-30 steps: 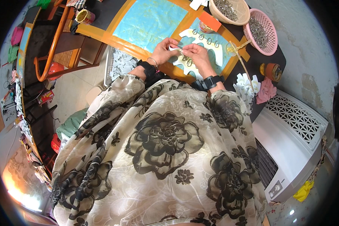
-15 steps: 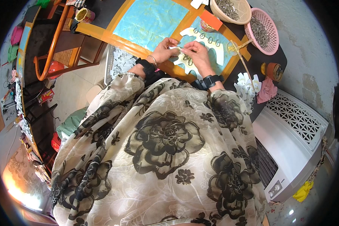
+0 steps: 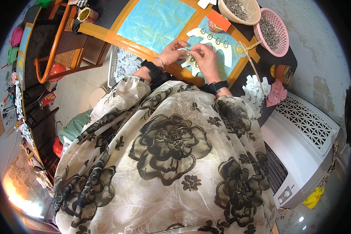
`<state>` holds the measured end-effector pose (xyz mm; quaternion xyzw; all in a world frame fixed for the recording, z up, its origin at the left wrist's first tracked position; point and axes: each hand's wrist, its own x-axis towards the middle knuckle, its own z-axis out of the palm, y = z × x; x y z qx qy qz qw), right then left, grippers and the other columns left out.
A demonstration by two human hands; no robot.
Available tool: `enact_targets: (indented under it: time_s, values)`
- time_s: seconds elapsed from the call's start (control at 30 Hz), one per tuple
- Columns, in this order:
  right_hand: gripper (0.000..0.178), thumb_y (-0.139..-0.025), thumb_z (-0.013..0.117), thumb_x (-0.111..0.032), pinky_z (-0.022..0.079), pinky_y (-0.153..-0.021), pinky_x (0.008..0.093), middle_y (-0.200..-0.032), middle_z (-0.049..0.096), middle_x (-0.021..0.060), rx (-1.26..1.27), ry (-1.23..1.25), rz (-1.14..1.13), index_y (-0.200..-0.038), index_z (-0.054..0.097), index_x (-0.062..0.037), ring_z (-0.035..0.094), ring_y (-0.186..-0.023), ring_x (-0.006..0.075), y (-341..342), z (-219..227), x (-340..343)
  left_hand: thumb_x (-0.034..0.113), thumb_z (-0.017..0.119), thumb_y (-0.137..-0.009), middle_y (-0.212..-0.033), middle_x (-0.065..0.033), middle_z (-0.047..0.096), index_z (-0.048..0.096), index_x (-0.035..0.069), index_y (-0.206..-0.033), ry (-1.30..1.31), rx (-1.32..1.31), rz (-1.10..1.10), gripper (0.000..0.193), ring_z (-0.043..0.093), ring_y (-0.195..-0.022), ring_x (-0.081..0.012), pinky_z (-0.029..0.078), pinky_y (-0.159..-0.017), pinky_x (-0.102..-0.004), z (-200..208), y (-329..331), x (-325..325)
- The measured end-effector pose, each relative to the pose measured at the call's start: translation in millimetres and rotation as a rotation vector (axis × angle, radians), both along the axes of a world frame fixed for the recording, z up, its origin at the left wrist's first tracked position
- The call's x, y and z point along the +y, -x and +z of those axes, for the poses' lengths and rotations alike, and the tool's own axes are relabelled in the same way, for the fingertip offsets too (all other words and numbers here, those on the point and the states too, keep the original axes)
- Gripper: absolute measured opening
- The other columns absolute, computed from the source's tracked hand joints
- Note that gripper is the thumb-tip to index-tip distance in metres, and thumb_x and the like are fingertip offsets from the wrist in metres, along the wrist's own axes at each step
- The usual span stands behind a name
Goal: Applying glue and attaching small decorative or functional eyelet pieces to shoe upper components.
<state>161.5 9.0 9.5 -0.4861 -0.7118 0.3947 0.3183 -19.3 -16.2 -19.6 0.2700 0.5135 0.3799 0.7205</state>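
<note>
My left hand (image 3: 171,54) and my right hand (image 3: 205,59) meet over a white cut-out card (image 3: 206,48) that lies on the blue mat of a wooden-framed table (image 3: 105,32). Both hands pinch a small pale piece (image 3: 185,50) between the fingertips, at the card's left edge. Several small metal rings (image 3: 213,38) sit in a row on the card just beyond the hands. A black band is on each wrist. My flower-patterned garment fills the lower half of the view.
A tan basket (image 3: 240,9) and a pink basket (image 3: 271,31) with small metal parts stand at the table's far right. White and pink paper flowers (image 3: 267,91) lie near the right edge. A white air cooler (image 3: 306,144) stands at right, a wooden chair (image 3: 56,50) at left.
The hands stay together over the card. The fingers have shifted only slightly on the small piece.
</note>
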Motion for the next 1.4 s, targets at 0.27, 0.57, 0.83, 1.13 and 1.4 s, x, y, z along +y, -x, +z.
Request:
enact_targets:
  time_s: [0.27,0.57,0.83,1.13,1.4]
  values:
    - [0.016,-0.075,0.080,-0.007,0.048,-0.086,0.0408,-0.095,0.063,0.0073,-0.145,-0.165,0.101,-0.089,0.072,-0.0064,0.058,-0.097,0.0293,2.8,4.6,-4.8,0.004,0.068,-0.089,-0.112,-0.0044,0.061,0.053,0.008,-0.120,-0.023,0.066,0.010,0.034,0.064,-0.093,-0.0135,0.055,-0.080,-0.0272,-2.0,4.6,0.5]
    - [0.011,-0.072,0.081,-0.009,0.048,-0.083,0.0413,-0.087,0.063,0.0064,-0.238,-0.217,0.143,-0.078,0.072,-0.0058,0.059,-0.094,0.0297,11.6,-1.8,3.0,-0.004,0.071,-0.084,-0.108,-0.0071,0.066,0.056,0.006,-0.115,-0.130,0.201,0.009,0.037,0.064,-0.094,-0.0125,0.054,-0.080,-0.0277,-9.3,12.2,-4.8]
    - [0.007,-0.071,0.078,-0.010,0.047,-0.083,0.0416,-0.082,0.060,0.0052,-0.259,-0.237,0.186,-0.073,0.072,-0.0115,0.056,-0.092,0.0294,13.3,-22.7,5.2,0.003,0.075,-0.079,-0.112,-0.0071,0.068,0.062,0.009,-0.120,-0.794,0.975,-0.304,0.044,0.060,-0.105,-0.0289,0.050,-0.093,-0.0386,17.7,32.2,-14.8]
    - [0.009,-0.070,0.075,-0.010,0.045,-0.084,0.0409,-0.087,0.057,0.0021,-0.320,-0.324,0.225,-0.074,0.069,-0.0137,0.054,-0.096,0.0259,20.8,-22.8,0.9,0.009,0.078,-0.073,-0.110,-0.0076,0.068,0.066,0.011,-0.116,-0.857,0.892,-0.345,0.045,0.056,-0.108,-0.0341,0.047,-0.095,-0.0425,-3.2,33.1,-1.1]
    - [0.010,-0.071,0.073,-0.010,0.043,-0.086,0.0421,-0.090,0.053,0.0027,-0.374,-0.409,0.352,-0.079,0.066,-0.0114,0.053,-0.095,0.0254,18.5,-23.4,-3.8,0.010,0.078,-0.073,-0.112,-0.0052,0.070,0.070,0.016,-0.119,-0.969,0.907,-0.372,0.047,0.056,-0.112,-0.0311,0.043,-0.101,-0.0436,-12.6,37.3,-2.8]
